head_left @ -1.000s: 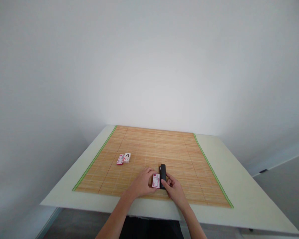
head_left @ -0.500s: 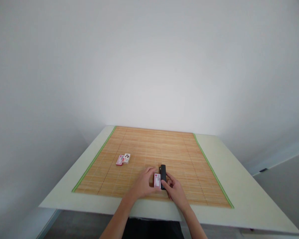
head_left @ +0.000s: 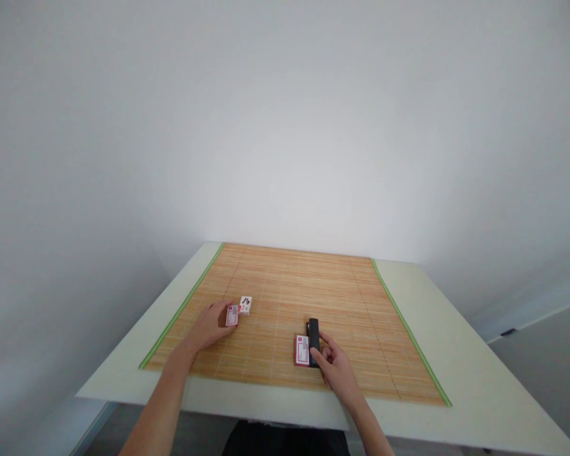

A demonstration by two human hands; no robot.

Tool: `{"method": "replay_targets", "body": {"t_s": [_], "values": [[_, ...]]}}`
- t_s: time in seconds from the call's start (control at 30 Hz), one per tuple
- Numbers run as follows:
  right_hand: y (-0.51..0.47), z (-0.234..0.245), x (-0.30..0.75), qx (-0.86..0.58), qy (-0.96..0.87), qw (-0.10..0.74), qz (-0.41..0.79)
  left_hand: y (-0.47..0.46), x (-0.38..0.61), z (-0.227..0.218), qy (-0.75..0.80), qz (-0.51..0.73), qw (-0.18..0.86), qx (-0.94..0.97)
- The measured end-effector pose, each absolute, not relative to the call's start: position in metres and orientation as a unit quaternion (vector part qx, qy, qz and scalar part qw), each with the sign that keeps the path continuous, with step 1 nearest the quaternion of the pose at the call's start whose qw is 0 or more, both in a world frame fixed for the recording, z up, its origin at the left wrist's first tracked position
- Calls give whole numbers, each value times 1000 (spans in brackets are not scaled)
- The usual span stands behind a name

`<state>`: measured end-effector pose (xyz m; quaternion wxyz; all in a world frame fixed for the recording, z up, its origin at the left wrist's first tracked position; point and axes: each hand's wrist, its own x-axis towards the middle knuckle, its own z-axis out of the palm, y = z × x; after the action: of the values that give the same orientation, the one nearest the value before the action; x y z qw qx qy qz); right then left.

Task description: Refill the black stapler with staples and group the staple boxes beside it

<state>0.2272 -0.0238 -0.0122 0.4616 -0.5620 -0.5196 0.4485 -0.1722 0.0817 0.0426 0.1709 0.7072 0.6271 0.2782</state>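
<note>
A black stapler (head_left: 313, 335) lies on the bamboo mat (head_left: 351, 304), and my right hand (head_left: 335, 366) has its fingers curled around the stapler's near end. A red-and-white staple box (head_left: 302, 350) lies flat right beside the stapler on its left. Further left, my left hand (head_left: 211, 325) pinches a second small red-and-white box (head_left: 232, 315). A third small white box (head_left: 245, 304) sits just behind it, touching or nearly touching.
The mat has green edges and lies on a pale table (head_left: 460, 354) standing against a white wall. The table's front edge (head_left: 266, 405) runs just before my forearms. Grey floor shows at the right.
My left hand let go of the box beside the stapler and moved left to the box at the mat's left side. My right hand stayed on the stapler.
</note>
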Motion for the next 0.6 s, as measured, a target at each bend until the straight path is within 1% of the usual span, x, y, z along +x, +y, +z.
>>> {"method": "replay_targets", "body": {"t_s": [0.07,0.13,0.23,0.4,0.6], "values": [[-23,-15,228,-561,-522,460,448,71,-166,44,589,252,194,742],[-24,-15,228,-561,-527,453,450,57,-146,48,568,265,209,751],[-24,-12,229,-563,-534,441,451,33,-94,56,507,302,245,770],[-24,-7,229,-559,-543,434,452,13,-12,65,413,296,302,807],[-24,-3,229,-561,-537,433,458,15,4,63,392,285,322,813]]}}
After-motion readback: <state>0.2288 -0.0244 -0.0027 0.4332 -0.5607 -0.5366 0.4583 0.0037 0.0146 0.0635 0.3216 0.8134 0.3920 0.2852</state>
